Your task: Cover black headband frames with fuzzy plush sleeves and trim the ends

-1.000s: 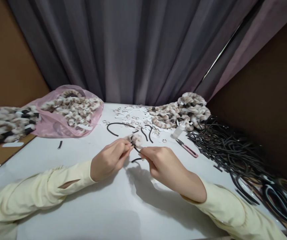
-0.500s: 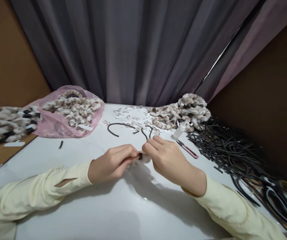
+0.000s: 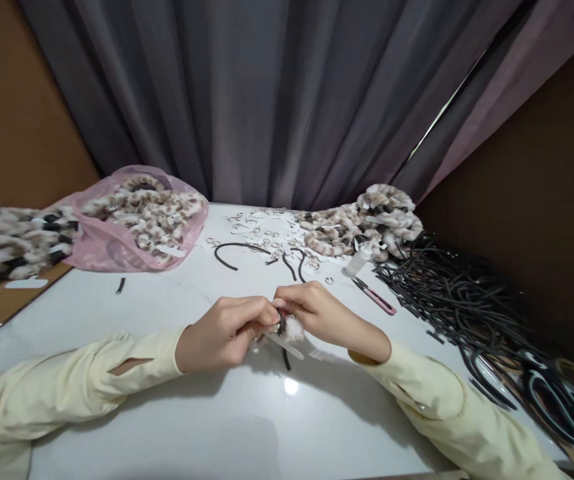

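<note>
My left hand [image 3: 234,331] and my right hand [image 3: 311,310] meet over the middle of the white table [image 3: 187,413]. Both are closed, with fingertips pinching a small fluffy white piece [image 3: 294,329] that has a black cord [image 3: 286,360] at it. The cord's lower end hangs below my fingers, and a white tag [image 3: 287,346] sticks out beneath them. Fingers hide most of the held piece, so how cord and fluff join cannot be seen. Just beyond my hands, loose black cords [image 3: 227,261] lie on the table.
Left stands a pink plastic bag [image 3: 107,250] of spotted fluffy loops. More fluffy loops [image 3: 387,207] lie back right, near small metal rings [image 3: 274,235], a clear bottle [image 3: 357,261] and pink-handled snips [image 3: 374,296]. Black cords [image 3: 457,293] and scissors [image 3: 551,403] fill the right side.
My right hand has turned and drawn slightly left and in, against my left fingertips. More of the white fluff, the tag and the cord end now show below my hands.
</note>
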`<state>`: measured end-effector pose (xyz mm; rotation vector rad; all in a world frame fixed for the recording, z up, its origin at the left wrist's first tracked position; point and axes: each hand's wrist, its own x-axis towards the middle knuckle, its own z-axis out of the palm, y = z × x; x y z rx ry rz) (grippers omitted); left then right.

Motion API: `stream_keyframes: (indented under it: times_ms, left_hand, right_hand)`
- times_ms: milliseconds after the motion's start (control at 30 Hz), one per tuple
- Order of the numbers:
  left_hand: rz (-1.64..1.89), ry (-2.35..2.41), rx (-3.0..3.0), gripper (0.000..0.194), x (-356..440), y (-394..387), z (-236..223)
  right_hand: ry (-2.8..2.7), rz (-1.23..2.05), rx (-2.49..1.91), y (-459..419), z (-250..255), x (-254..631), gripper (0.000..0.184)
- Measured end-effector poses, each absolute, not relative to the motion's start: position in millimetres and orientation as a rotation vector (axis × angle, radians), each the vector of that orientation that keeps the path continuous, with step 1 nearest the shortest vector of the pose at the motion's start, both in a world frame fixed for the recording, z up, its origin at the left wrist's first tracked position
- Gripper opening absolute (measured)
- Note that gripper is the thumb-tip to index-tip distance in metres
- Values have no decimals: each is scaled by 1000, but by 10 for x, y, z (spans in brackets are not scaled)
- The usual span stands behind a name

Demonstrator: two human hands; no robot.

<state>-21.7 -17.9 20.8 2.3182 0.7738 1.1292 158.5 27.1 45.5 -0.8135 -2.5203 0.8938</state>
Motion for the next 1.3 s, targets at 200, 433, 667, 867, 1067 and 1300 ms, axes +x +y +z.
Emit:
stream_keyframes:
  times_ms: [200,433,667,867,1067,1300]
  left_hand:
    - [1074,929,2224,19,-187,-122,34]
    - [957,1132,1658,14,-108,-12,-181]
    - [1103,1227,1847,13,-149,89,-298]
    - [1393,763,2824,17,-245,64,-374]
    - [1419,738,2886,19,-276,101,-354]
    - [1434,618,2623,24,-275,78,-290]
  right_hand:
    - [-2365,1356,-873,435,284,1587,27]
    - [-2306,762,-1032,415,177,1570,15]
    - [-2537,459,-960,393,137,1589,17]
    - [-2684,648,-864,377,200,1605,21]
    - [-2630,560,-766,329,271,1606,17]
    - [-2515,446,-713,317,163,1612,16]
